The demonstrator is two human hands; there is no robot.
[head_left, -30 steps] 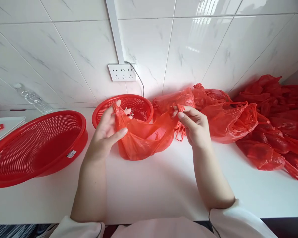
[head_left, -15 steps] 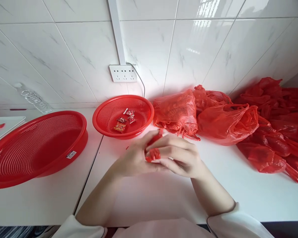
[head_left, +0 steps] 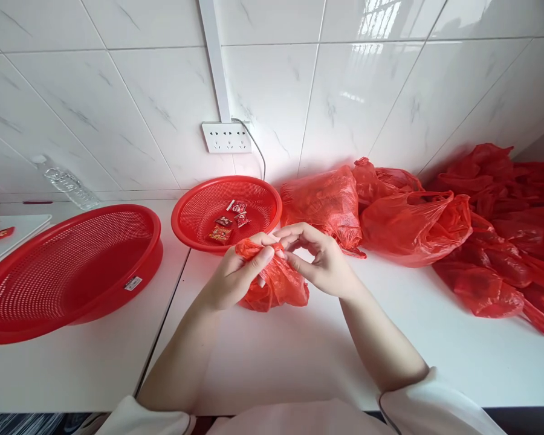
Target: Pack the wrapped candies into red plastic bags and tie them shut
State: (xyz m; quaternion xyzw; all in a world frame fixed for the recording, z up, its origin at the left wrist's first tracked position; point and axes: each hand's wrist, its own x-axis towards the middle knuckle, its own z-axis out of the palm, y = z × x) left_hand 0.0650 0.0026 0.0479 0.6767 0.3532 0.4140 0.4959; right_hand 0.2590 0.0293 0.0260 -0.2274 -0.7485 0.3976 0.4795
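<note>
Both hands are meeting over the white counter, just in front of the small basket. The left hand is gripping a scrunched red bag, with its thumb pressing the top of the bundle, so the thin plastic is staying bunched rather than springing open. The right hand is pinching the bag's upper edge between thumb and fingertips, its other fingers curling loosely above. The bag's lower part is resting on the counter. 4 or so small wrapped sweets are lying in the small basket. A large basket is sitting to the left, and a heap of red bags is lying against the wall to the right, within easy reach.
</note>
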